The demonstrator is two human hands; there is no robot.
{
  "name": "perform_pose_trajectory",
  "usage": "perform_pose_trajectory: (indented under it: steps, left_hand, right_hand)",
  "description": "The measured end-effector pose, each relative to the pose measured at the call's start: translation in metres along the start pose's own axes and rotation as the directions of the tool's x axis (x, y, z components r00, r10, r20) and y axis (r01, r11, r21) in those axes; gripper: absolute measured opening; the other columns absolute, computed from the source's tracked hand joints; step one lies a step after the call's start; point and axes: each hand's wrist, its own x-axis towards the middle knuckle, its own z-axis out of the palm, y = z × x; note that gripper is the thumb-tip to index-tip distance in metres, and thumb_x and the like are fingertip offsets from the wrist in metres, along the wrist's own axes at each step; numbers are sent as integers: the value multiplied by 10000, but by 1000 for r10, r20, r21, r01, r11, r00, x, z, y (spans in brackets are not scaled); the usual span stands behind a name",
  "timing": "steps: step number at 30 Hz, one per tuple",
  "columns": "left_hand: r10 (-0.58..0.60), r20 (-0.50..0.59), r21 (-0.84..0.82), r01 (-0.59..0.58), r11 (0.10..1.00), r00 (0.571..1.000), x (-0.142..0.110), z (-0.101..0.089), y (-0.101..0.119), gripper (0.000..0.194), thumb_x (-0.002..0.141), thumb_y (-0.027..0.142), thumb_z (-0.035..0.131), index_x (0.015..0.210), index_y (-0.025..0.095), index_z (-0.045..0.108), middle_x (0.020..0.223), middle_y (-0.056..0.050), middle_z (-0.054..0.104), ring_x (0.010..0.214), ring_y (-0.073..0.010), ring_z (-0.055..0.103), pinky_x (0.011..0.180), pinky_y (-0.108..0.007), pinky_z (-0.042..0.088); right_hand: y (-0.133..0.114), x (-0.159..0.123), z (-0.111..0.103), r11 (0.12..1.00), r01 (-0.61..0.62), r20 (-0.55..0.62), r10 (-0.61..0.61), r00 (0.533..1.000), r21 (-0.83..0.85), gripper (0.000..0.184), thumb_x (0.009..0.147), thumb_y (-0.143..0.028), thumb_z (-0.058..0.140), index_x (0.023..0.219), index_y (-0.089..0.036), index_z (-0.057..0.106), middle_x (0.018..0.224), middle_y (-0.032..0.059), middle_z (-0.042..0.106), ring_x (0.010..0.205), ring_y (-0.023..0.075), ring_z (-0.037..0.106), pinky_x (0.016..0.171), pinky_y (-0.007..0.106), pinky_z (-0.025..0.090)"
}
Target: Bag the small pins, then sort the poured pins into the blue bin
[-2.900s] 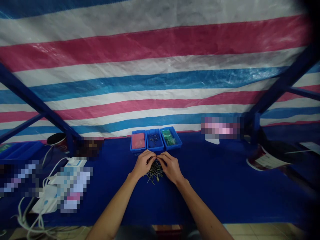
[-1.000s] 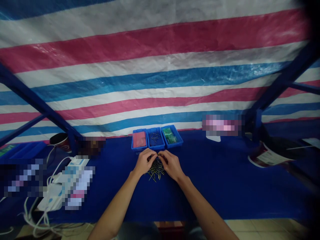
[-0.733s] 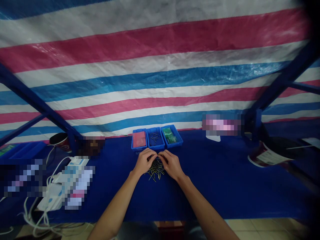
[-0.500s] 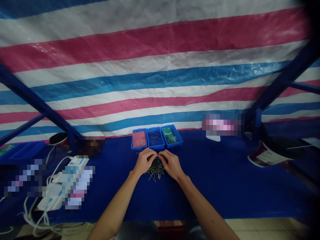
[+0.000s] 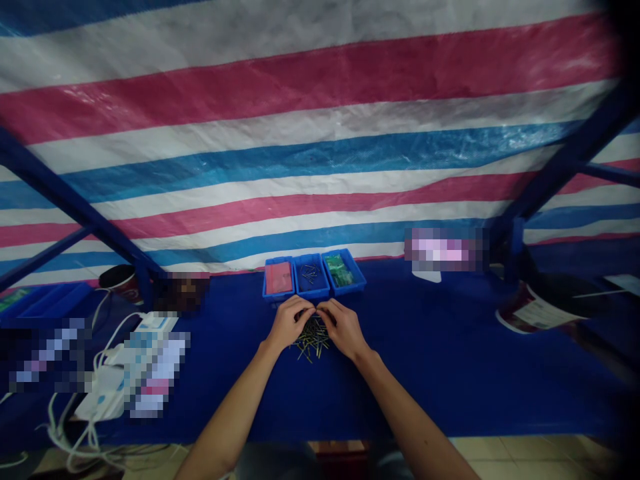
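My left hand and my right hand meet fingertip to fingertip above a loose pile of thin, brass-coloured metal pins, like nails or long screws. Both hands are closed in a pinch. Anything between the fingertips is too small to make out. Just beyond the hands stand three blue bins side by side: the left bin contains a pink-red flat piece, the middle bin a few thin metal pins, and the right bin green packets.
A blue cloth covers the table. White power strips with tangled cables lie at left. On the right is a dark red tub. Behind hangs a striped tarpaulin, with blue frame posts at the sides.
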Motion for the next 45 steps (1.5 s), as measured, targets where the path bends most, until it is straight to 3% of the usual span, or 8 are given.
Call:
perform_pose_trajectory:
  steps: [29,45]
  left_hand:
    - [-13,-21,20,14,1000,1000,1,-1,3,206,962,299,574,868,164,698,810,-66,675,758,-171,594,690,-279,465]
    - [-2,-30,-8,2,1000,1000,1,1,0,220,974,292,553,872,175,709,815,-66,690,797,-186,610,751,-315,491]
  right_hand:
    - [1,1,-1,1000,2,8,-1,1000,-25,168,1010,-268,496,1028,-231,659,898,37,657,738,167,637,663,260,463]
    - [-1,1,-2,997,-3,19,4,1000,-79,197,1032,-285,457,1000,-241,647,918,42,643,778,183,631,711,287,452]
